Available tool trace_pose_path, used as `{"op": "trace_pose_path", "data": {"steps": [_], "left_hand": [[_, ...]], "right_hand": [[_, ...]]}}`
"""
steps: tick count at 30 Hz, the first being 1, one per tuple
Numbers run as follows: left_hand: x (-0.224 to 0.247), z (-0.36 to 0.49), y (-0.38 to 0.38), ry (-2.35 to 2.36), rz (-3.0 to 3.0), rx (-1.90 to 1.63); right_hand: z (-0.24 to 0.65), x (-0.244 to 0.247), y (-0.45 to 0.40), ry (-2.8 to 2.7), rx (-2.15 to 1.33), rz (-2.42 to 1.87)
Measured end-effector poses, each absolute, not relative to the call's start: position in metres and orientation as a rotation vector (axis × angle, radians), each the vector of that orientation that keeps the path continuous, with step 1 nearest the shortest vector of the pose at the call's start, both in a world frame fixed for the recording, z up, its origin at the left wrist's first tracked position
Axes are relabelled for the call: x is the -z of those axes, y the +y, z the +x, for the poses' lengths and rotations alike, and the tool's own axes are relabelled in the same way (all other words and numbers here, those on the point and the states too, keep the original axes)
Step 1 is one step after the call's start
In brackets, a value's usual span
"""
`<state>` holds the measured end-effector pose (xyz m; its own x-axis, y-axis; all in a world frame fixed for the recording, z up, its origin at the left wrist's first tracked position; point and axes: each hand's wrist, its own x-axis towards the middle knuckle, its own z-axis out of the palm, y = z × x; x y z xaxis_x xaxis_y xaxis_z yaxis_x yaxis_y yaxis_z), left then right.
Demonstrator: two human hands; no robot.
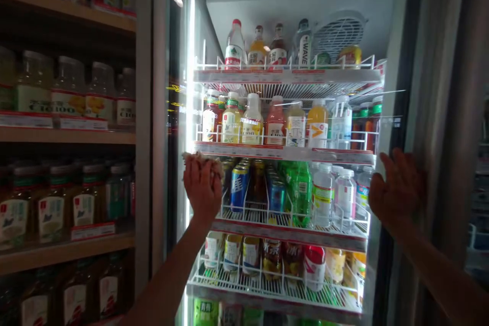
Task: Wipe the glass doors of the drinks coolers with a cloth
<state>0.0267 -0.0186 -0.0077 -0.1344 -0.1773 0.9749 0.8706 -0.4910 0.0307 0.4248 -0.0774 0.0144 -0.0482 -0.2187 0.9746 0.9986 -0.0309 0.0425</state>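
Observation:
My left hand (202,183) is closed on a crumpled, light-coloured cloth (214,163) and presses it against the glass of a lit drinks fridge, near its left side below the second shelf. The glass carries faint reflections. My right hand (397,188) has its fingers spread and rests by the fridge's right frame (418,127), with nothing seen in it. Behind the glass, bottles and cans stand on white wire shelves (282,153).
On the left, wooden shelves (64,135) hold rows of jars and bottles behind a metal upright (143,112). A round fan grille (340,33) is at the fridge's upper back. More shelving shows dimly at the far right.

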Motion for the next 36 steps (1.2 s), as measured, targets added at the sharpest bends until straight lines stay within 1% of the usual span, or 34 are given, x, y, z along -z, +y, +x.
{"op": "trace_pose_path", "data": {"steps": [2,4,6,7,10,12,14,17,19,21,24,26,28,31,33,34,36], "left_hand": [[0.02,0.042,-0.025,-0.759,-1.473,1.618],[0.033,0.056,-0.031,-0.613,-1.639,1.415],[0.036,0.054,-0.031,-0.561,-1.688,1.312],[0.034,0.048,-0.029,-0.601,-1.651,1.341],[0.016,0.022,-0.02,-0.811,-1.41,1.581],[0.009,0.019,-0.018,-0.854,-1.327,1.671],[0.013,0.034,-0.023,-0.804,-1.415,1.612],[0.03,0.064,-0.034,-0.586,-1.674,1.342],[0.035,0.067,-0.036,-0.499,-1.738,1.247],[0.028,0.054,-0.031,-0.551,-1.676,1.333],[0.002,0.032,-0.018,-0.736,-1.436,1.619],[-0.013,0.038,-0.015,-0.792,-1.336,1.729],[-0.016,0.064,-0.02,-0.755,-1.403,1.691],[-0.006,0.109,-0.035,-0.545,-1.667,1.423],[-0.006,0.121,-0.039,-0.415,-1.756,1.268],[-0.01,0.118,-0.038,-0.403,-1.755,1.251],[-0.028,0.103,-0.032,-0.494,-1.662,1.386]], "right_hand": [[0.425,-0.014,-0.077,-1.06,1.367,-1.03],[0.426,-0.014,-0.078,-1.063,1.369,-1.009],[0.426,-0.014,-0.079,-1.074,1.36,-0.987],[0.426,-0.014,-0.08,-1.083,1.352,-0.979],[0.423,-0.012,-0.081,-1.091,1.329,-0.989],[0.421,-0.009,-0.081,-1.073,1.314,-1.015],[0.42,-0.005,-0.08,-1.057,1.304,-1.041],[0.421,0.0,-0.078,-1.058,1.301,-1.045],[0.422,0.002,-0.078,-1.06,1.307,-1.025],[0.421,0.002,-0.079,-1.066,1.312,-1.014],[0.419,0.002,-0.082,-1.069,1.316,-1.036],[0.417,0.002,-0.083,-1.079,1.304,-1.06],[0.417,0.002,-0.083,-1.073,1.287,-1.078],[0.418,0.004,-0.081,-1.056,1.274,-1.075],[0.419,0.005,-0.081,-1.063,1.281,-1.058],[0.419,0.005,-0.081,-1.069,1.282,-1.056],[0.419,0.005,-0.082,-1.071,1.276,-1.071]]}}
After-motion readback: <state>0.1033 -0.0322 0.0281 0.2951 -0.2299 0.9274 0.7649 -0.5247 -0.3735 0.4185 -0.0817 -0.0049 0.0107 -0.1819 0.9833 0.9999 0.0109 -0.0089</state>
